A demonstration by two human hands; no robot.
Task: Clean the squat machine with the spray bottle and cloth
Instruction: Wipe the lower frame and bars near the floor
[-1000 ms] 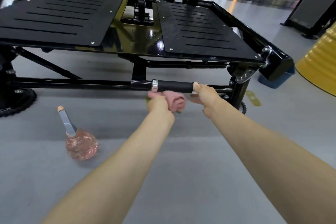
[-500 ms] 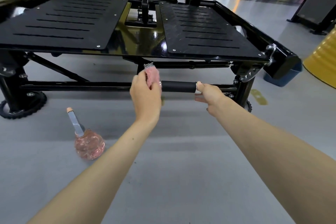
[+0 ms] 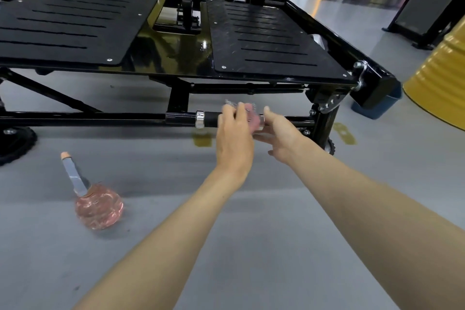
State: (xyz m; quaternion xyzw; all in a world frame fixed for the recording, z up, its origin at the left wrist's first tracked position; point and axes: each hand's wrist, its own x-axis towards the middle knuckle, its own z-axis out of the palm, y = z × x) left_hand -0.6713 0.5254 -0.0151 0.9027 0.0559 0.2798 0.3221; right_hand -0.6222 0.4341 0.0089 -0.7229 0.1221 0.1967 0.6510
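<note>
update: the cloth (image 3: 251, 118) has moved along the handle grip (image 3: 212, 118). a second ago it was bunched under the grip near the chrome collar (image 3: 200, 118). half a second ago it was over the top at that same end. now it's at the far end from the collar, hard against the right hand (image 3: 281, 136). my read is that one wipe pass has covered the full length of the grip. this part of the squat machine (image 3: 176, 50) is probably close to done, and the rest of the frame is still to do.

hands: the left hand (image 3: 234, 133) is curled over the top of the grip with the cloth gripped under its fingers. the right hand is at the grip's free end, thumb up, fingers loose and fairly straight below the bar, holding nothing. it looks like it's steadying the end. actual contact is blurred, so i can't confirm it.

the spray bottle (image 3: 98, 205) is on the floor (image 3: 226, 246), below and well off to the collar side of the grip, with nobody touching it.

materials:
- grip: matte black cylinder, looks like rubber or foam. the collar is a polished metal ring.
- cloth: pink, soft, nubby, crumpled.
- bottle: round clear pink bulb, ribbed, with a slim grey neck and a pale orange tip.
- machine above the grip: gloss black painted tube and deck. the foot plate (image 3: 266, 40) is slotted with a diamond tread.
- floor: smooth grey.
</note>
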